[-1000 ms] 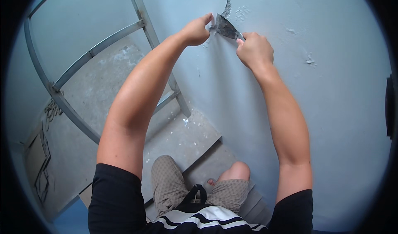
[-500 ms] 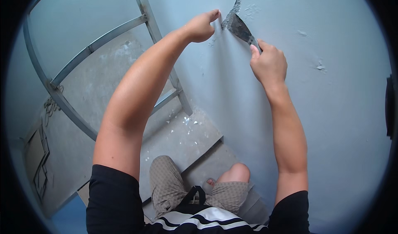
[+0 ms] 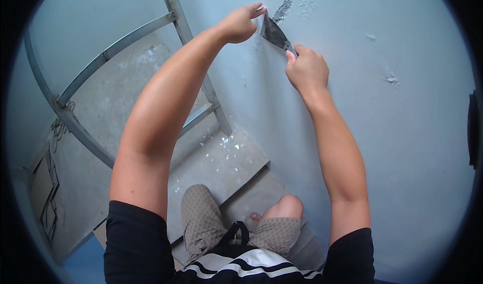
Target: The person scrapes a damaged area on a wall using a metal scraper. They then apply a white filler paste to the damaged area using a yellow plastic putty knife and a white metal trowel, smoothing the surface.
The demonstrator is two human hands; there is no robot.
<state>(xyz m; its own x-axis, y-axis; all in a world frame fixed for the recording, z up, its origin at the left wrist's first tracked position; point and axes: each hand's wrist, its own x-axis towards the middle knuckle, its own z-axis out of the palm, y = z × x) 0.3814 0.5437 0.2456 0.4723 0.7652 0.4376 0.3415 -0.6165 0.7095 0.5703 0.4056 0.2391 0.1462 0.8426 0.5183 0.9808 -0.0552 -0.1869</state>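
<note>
My right hand [image 3: 308,68] grips the handle of a putty knife [image 3: 274,34] with a wide, grey-smeared metal blade. The blade lies against the pale blue wall [image 3: 402,158], just below and left of a rough grey gouge [image 3: 285,6] where the surface is broken away. My left hand [image 3: 239,24] is at the upper corner of the blade, thumb and fingertips drawn together in a pinch. Whatever is between those fingertips is too small to make out.
At left, a metal railing [image 3: 136,34] rises beside the wall. White flakes [image 3: 225,143] are scattered on the concrete landing [image 3: 201,168], whose stepped edge drops near my knees. Chipped patches [image 3: 392,79] mark the wall at right. Stacked boards [image 3: 43,183] lie far left.
The putty knife in my right hand has moved left and slightly down off the gouge, toward my left fingertips. My left hand stays close to the wall, shifted only slightly.
</note>
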